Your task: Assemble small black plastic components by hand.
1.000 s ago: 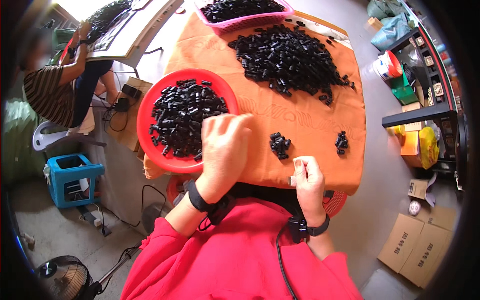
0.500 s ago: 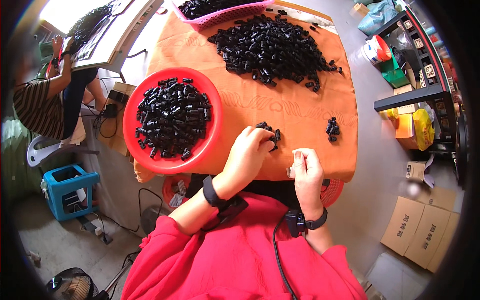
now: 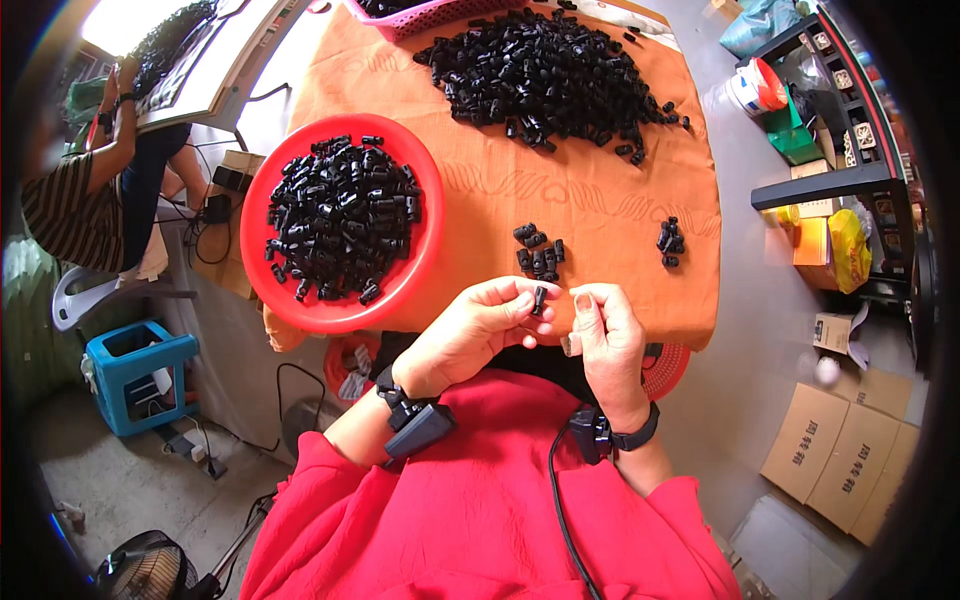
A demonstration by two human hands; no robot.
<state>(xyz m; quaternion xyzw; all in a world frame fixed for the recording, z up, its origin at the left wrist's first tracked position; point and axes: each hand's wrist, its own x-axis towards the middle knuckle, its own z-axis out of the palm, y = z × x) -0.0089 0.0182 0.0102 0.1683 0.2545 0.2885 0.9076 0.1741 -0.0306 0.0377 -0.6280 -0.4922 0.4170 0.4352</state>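
Near the table's front edge my left hand [image 3: 487,318] pinches a small black cylindrical plastic piece [image 3: 540,301] between thumb and fingers. Close beside it, my right hand [image 3: 608,335] has its thumb pressed to its curled fingers. Something small and pale shows at its fingertips, too small to name. Just beyond my left hand lies a small cluster of similar black pieces [image 3: 541,262]. Another little group [image 3: 670,242] rests farther right on the orange cloth. To the left stands a round red basin [image 3: 432,255] full of such pieces.
A large heap of black pieces [image 3: 550,75] covers the far part of the orange-covered table [image 3: 480,200], with a pink basket [image 3: 425,20] behind it. On the left a person in a striped shirt [image 3: 75,215] works at another table. A blue stool [image 3: 140,375] stands at lower left.
My left hand has drawn back from the small cluster toward my right hand, bringing a black piece with it. The right hand has barely shifted.
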